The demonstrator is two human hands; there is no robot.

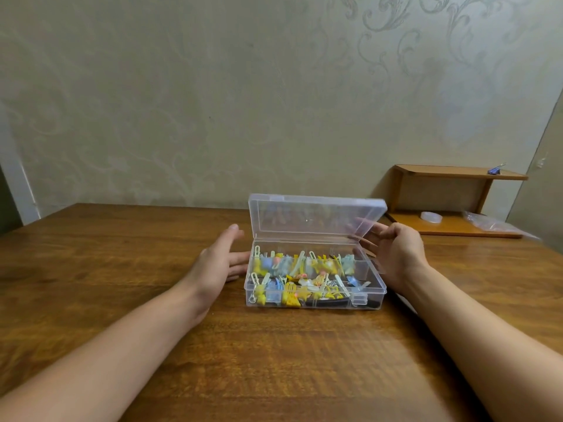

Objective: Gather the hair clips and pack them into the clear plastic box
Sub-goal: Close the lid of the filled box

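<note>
Wooden table [122, 269] — corner shelf [457, 175], tape roll [431, 216]

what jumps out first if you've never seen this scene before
The clear plastic box in the middle of the wooden table, its lid raised and its compartments packed with yellow, blue and white hair clips. The left hand and right hand flank it, fingers relaxed. On the small wooden shelf at the back right lies one blue clip.
</note>
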